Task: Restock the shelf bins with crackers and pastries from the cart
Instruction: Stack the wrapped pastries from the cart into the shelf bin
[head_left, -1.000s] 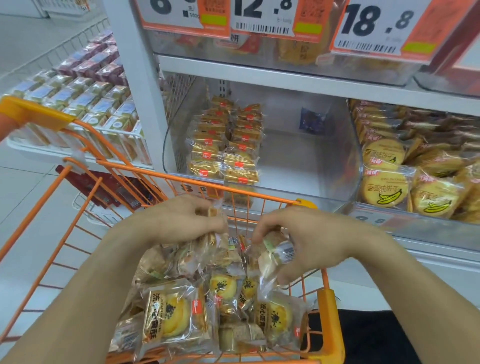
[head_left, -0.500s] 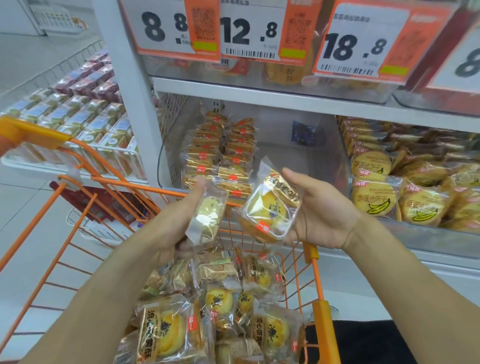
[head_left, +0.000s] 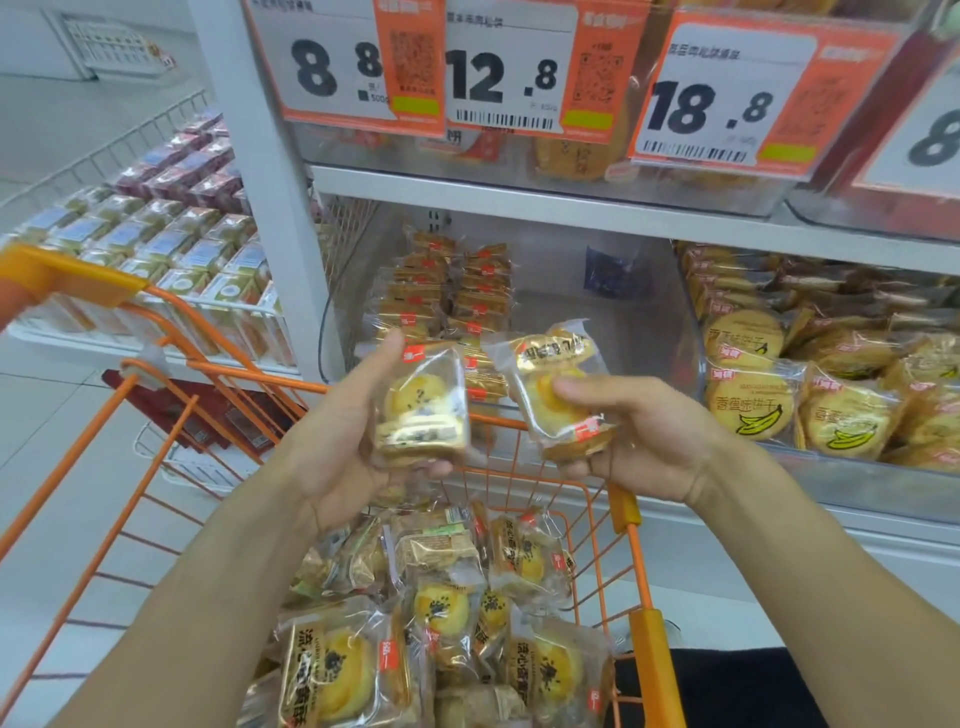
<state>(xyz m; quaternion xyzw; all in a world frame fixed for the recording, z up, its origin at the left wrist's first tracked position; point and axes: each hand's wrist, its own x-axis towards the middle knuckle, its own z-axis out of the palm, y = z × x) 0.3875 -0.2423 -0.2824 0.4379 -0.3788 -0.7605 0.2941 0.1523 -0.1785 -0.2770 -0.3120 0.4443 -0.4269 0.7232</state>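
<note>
My left hand (head_left: 332, 447) holds a clear-wrapped yolk pastry pack (head_left: 423, 410) upright above the orange cart (head_left: 641, 629). My right hand (head_left: 639, 436) grips a second wrapped pastry pack (head_left: 550, 384), thumb across its front. Both packs are raised in front of the clear shelf bin (head_left: 644, 343), which has rows of gold-wrapped pastries (head_left: 447, 296) on its left side and bare floor on its right. More wrapped pastries (head_left: 441, 623) fill the cart below my hands.
A neighbouring bin to the right holds round banana cracker packs (head_left: 753, 415). Price tags (head_left: 498, 73) hang from the shelf above. At left, a wire display (head_left: 156, 228) carries boxed goods. White floor lies left of the cart.
Both hands came up out of the cart, each with a pastry pack, and lifted them to bin height. The packs have been turned to face me.
</note>
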